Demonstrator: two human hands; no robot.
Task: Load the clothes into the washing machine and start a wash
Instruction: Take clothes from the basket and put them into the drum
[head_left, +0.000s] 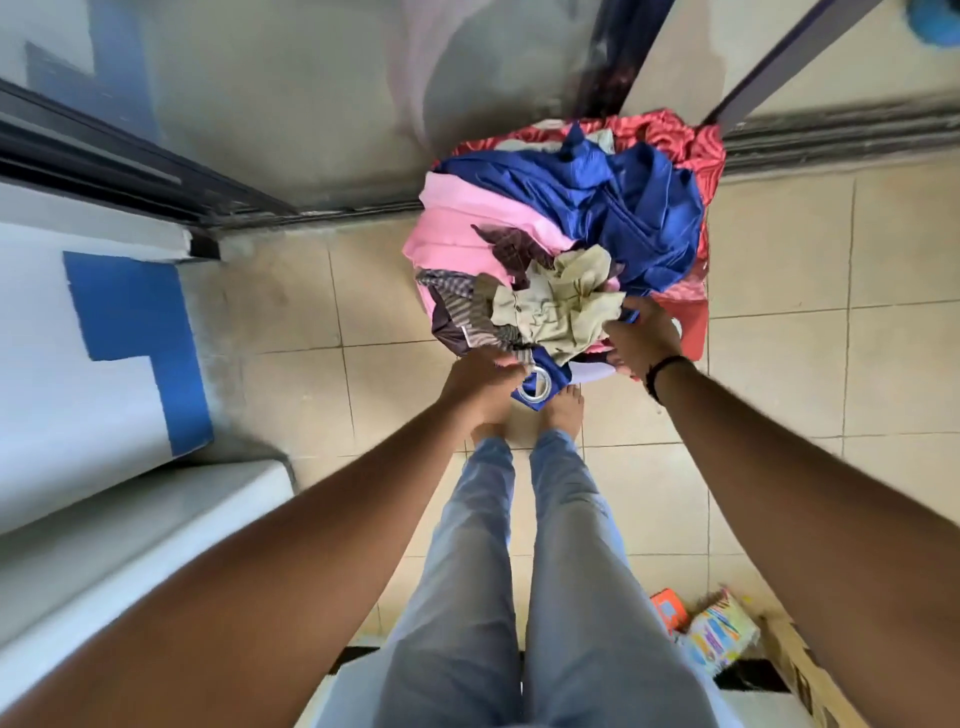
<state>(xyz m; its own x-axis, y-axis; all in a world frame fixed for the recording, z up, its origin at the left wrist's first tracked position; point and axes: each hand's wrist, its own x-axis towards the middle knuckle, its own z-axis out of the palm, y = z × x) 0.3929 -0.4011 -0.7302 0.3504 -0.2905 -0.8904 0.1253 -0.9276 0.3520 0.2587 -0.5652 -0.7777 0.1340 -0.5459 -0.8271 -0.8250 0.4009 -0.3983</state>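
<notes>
A person stands barefoot on a tiled floor (779, 249), looking straight down at a heaped pile of clothes (561, 244) at about twelve o'clock from the feet. The pile mixes blue, pink, red, striped and beige fabric; whether a basket sits under it cannot be told. The left hand (480, 382), at seven o'clock of the pile, has its fingers curled round cloth at the near edge, beside a blue piece with a metal ring. The right hand (641, 340), at five o'clock, grips the edge too. A white appliance (119, 535), probably the washer, lies at nine o'clock. The step appears to be gathering or lifting the load. To do it well, both hands should reach deep under the heap, draw in the trailing red cloth, and carry it level toward nine o'clock so nothing drops.
</notes>
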